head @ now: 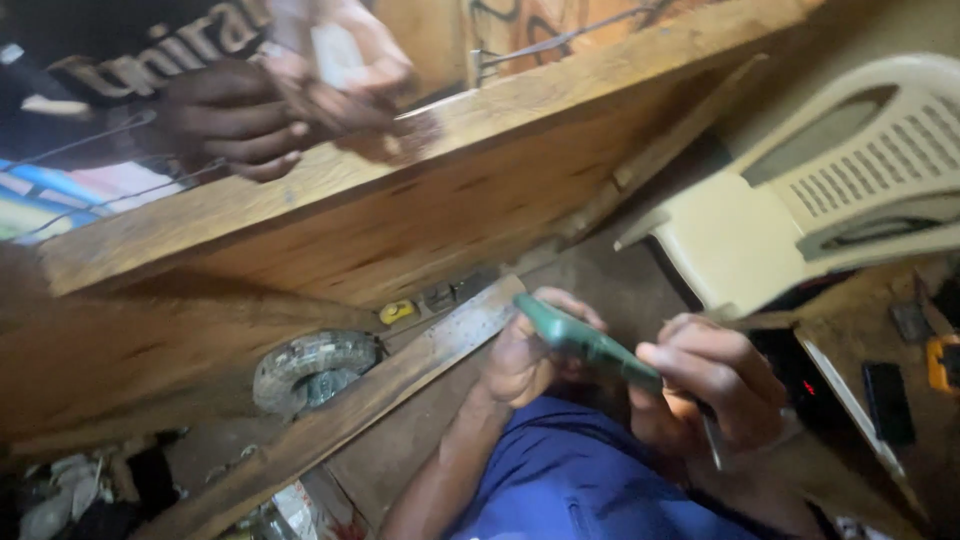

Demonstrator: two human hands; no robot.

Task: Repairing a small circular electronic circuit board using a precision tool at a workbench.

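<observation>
left hand (520, 355) grips green phone (585, 345) | right hand (715, 385) pinches its other end plus thin tool (714, 442) | phone looks closed | ruler (470, 325) idle

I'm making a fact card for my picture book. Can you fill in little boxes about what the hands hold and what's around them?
Left hand: grips one end of a green phone
Right hand: grips the phone's other end
Phone tilt: slanted, seen edge-on
Lap: blue clothing
Beside the hands: metal ruler on a wooden beam
Nearby: cream plastic chair, round tape roll
Another person: hands on the wooden counter
</observation>
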